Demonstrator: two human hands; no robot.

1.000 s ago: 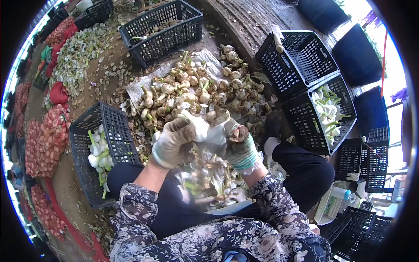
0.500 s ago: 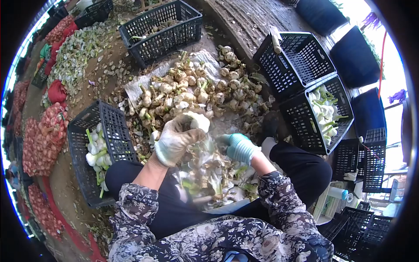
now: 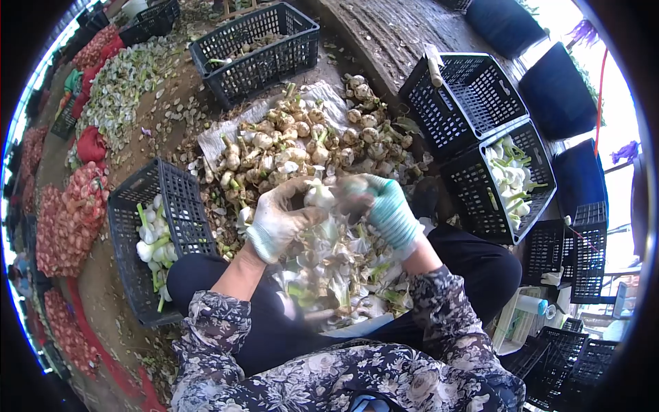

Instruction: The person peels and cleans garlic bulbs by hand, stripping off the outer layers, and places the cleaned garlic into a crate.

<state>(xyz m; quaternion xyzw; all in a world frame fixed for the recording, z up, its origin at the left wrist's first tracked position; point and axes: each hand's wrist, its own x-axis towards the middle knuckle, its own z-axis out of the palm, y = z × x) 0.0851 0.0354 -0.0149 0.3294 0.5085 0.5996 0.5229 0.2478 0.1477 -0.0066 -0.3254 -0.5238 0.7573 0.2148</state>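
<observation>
My left hand (image 3: 280,218), in a soiled white glove, grips a whitish garlic bulb (image 3: 318,194) between thumb and fingers. Close beside the bulb, my right hand (image 3: 391,209) wears a teal-striped glove. Its fingers are curled and their tips blurred, so anything pinched in them cannot be made out. Beneath both hands lies a heap of loose garlic skins and leaf scraps (image 3: 340,275), between my legs. Just beyond is a pile of unpeeled garlic bulbs with stems (image 3: 274,147), partly on a pale sheet (image 3: 213,141).
At left stands a black crate (image 3: 182,206) with trimmed garlic; another crate (image 3: 257,58) is at the back. On the right, one crate (image 3: 491,93) adjoins a second crate (image 3: 449,189) holding white garlic. Red net sacks (image 3: 72,213) line the far left. Dark blue tubs (image 3: 559,89) stand far right.
My right hand has risen toward the bulb and now nearly meets my left hand. The bulb has turned in my left hand, which stays in about the same place.
</observation>
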